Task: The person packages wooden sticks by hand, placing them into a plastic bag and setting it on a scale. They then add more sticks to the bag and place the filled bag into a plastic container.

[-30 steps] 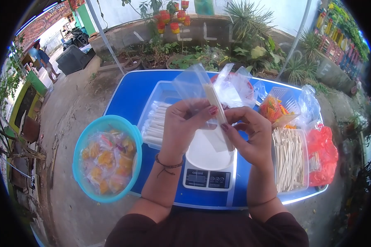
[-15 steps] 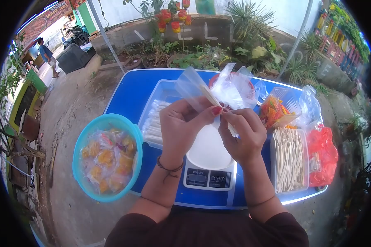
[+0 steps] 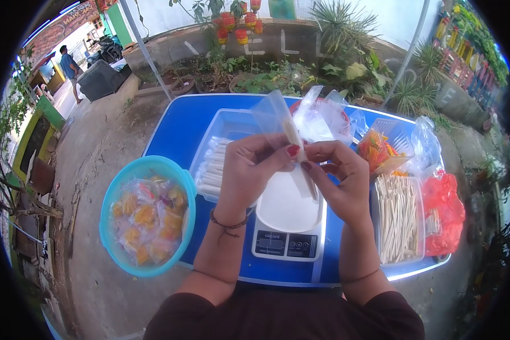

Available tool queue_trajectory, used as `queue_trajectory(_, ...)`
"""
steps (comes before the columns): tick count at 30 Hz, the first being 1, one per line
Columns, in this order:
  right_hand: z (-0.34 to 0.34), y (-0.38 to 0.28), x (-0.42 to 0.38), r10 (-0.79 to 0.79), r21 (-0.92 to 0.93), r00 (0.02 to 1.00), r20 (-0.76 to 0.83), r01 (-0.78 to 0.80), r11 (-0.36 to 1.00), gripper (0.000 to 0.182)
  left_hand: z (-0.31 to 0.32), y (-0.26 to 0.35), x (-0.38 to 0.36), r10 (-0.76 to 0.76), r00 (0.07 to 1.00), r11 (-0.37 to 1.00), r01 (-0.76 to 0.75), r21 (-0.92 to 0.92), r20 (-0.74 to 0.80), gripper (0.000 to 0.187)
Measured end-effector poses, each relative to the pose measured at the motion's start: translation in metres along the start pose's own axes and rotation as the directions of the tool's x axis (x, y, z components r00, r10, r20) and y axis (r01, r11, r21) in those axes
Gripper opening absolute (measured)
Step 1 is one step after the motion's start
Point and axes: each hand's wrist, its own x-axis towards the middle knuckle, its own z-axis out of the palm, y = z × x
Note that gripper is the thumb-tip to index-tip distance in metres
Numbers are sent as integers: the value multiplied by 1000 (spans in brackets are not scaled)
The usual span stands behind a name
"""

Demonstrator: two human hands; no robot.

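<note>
My left hand [image 3: 251,170] and my right hand [image 3: 341,177] pinch a clear plastic bag [image 3: 271,113] with a slim bundle of pale wooden sticks [image 3: 293,131] in it. The bundle slants from upper left to lower right, the bag's loose flap spreading to the left. Both thumbs press on the bundle's near side. Just below the hands is a white kitchen scale [image 3: 288,246] with a round white plate [image 3: 289,207]. A clear tub [image 3: 232,118] of similar wrapped bundles [image 3: 212,170] stands to the left, partly behind my left hand.
On the blue table [image 3: 181,124] are a box of loose sticks [image 3: 399,221], a red plastic bag [image 3: 443,215], a clear basket of orange packets [image 3: 379,150] and white plastic bags [image 3: 320,116]. At left is a turquoise basin [image 3: 105,226] with bagged yellow food. A person [image 3: 69,69] stands far left.
The bundle has turned more upright in my hands, with its lower end now showing below them. My right fingers have shifted along it. The distant person has moved slightly right.
</note>
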Motion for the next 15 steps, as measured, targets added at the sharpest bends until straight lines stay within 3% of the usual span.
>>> queue_trajectory(4, -8, -1, 0, 89, 101, 995, 53, -94, 990, 20, 1, -3, 1, -70, 998, 997, 70, -24, 2, 20)
queue_trajectory(8, -7, 0, 0, 84, 63, 996, 28, -86, 994, 18, 2, -5, 0, -3, 998, 998, 7, 70, -62, 22)
queue_trajectory(11, 0, 0, -1, -8, -72, 999, -35, 5, 997, 17, 7, 1, -2, -37, 993, 998, 42, 44, -112, 25)
queue_trajectory(15, 7, 5, 0, -278, -328, 957, -89, 235, 915, 18, 13, 4, -4, -18, 993, 1000, 20, 12, -119, 25)
